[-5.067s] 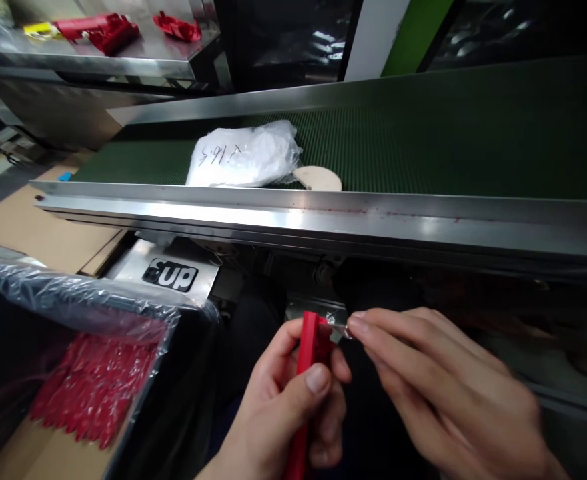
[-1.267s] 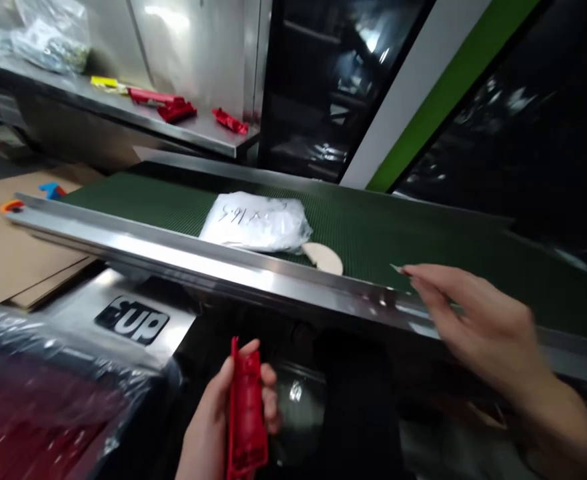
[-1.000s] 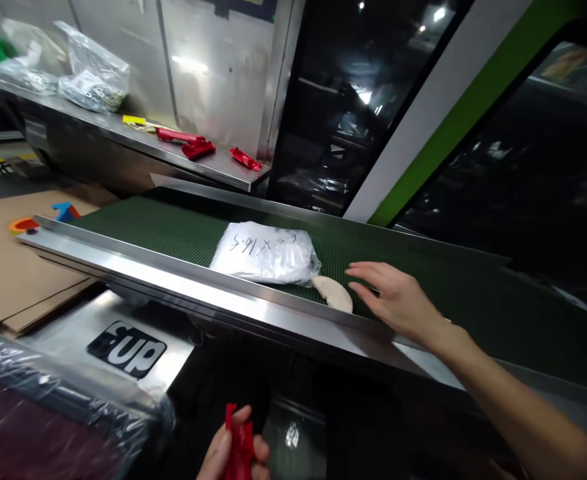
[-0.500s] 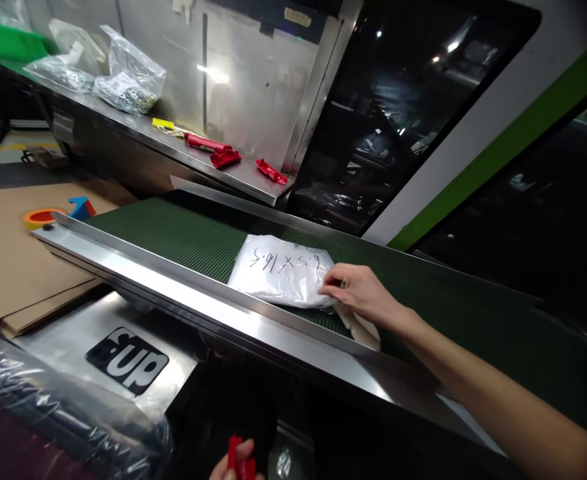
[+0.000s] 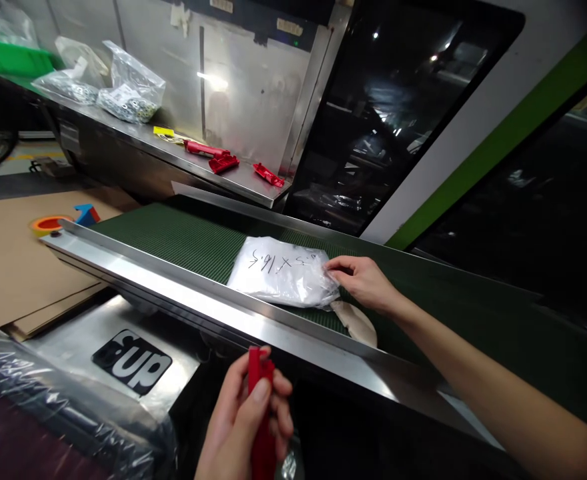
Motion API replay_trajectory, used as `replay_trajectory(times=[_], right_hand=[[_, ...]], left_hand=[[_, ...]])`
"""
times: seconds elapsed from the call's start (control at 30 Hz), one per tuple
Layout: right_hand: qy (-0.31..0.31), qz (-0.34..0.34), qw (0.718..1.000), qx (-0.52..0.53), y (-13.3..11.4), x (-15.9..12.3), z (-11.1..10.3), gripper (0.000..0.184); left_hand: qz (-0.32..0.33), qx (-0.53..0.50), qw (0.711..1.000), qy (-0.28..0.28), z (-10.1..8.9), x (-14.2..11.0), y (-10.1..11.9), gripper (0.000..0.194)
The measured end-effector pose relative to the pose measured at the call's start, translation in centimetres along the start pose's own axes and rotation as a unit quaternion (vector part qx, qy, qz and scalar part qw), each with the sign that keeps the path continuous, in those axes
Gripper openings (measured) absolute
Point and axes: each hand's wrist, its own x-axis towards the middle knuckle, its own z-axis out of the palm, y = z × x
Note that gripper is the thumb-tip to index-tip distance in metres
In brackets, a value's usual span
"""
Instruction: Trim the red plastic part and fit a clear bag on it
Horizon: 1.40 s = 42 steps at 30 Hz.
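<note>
In the head view, your left hand (image 5: 253, 417) grips the red part (image 5: 262, 427) before the belt's metal rail (image 5: 223, 313); your right hand (image 5: 361, 280) pinches the bag's (image 5: 283, 270) right edge, with open belt (image 5: 463, 307) beyond.

The left hand (image 5: 253, 420), right hand (image 5: 366, 283) and right forearm (image 5: 453, 343) are bare.
</note>
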Motion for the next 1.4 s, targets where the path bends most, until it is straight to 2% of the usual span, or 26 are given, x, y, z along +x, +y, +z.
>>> replay_trajectory(times=[0.07, 0.13, 0.17, 0.2, 0.33, 0.43, 0.63, 0.83, 0.93, 1.17, 1.27, 1.4], right_hand=[[-0.005, -0.003, 1.000, 0.007, 0.2, -0.1, 0.1, 0.020], [-0.005, 0.001, 1.000, 0.009, 0.1, -0.2, 0.2, 0.018], [-0.005, 0.005, 1.000, 0.010, 0.1, -0.2, 0.3, 0.018], [-0.007, 0.010, 1.000, 0.011, 0.0, -0.3, 0.3, 0.018], [-0.069, 0.019, 0.996, 0.051, -0.3, -0.5, 0.0, 0.017], [-0.108, 0.029, 0.988, 0.103, 0.0, -0.9, -0.7, 0.015], [-0.054, 0.063, 0.982, 0.169, 1.1, -1.1, -1.1, 0.019], [0.055, 0.055, 0.977, 0.201, 0.6, -1.8, -2.0, 0.017], [0.082, 0.060, 0.974, 0.203, 0.4, -2.5, -2.6, 0.016], [0.068, 0.059, 0.976, 0.198, 0.8, -3.4, -2.3, 0.018], [0.068, 0.043, 0.975, 0.208, 0.4, -3.4, -1.8, 0.017], [0.164, 0.018, 0.956, 0.244, -1.2, -3.8, -1.9, 0.023]], left_hand=[[0.047, 0.052, 0.996, -0.050, 2.1, 1.5, 1.7, 0.044], [0.064, 0.088, 0.988, -0.112, 4.1, 3.6, 2.9, 0.037], [0.052, 0.092, 0.986, -0.131, 5.1, 4.9, 3.3, 0.034], [0.012, 0.092, 0.984, -0.152, 6.0, 6.1, 3.4, 0.031], [-0.035, 0.101, 0.986, -0.129, 8.4, 10.3, 2.9, 0.025], [-0.054, 0.090, 0.990, -0.093, 9.1, 11.7, 2.4, 0.018], [-0.102, 0.057, 0.992, -0.039, 10.2, 12.6, 2.0, 0.016], [-0.065, 0.047, 0.997, -0.022, 10.7, 12.9, 1.6, 0.014], [-0.035, 0.068, 0.997, -0.023, 10.5, 12.0, 1.9, 0.014], [0.028, 0.045, 0.997, -0.047, 10.4, 8.2, 4.1, 0.009], [-0.011, 0.039, 0.997, -0.072, 11.1, 8.6, 3.9, 0.008], [-0.074, 0.039, 0.996, -0.029, 11.6, 11.6, 2.4, 0.014]])
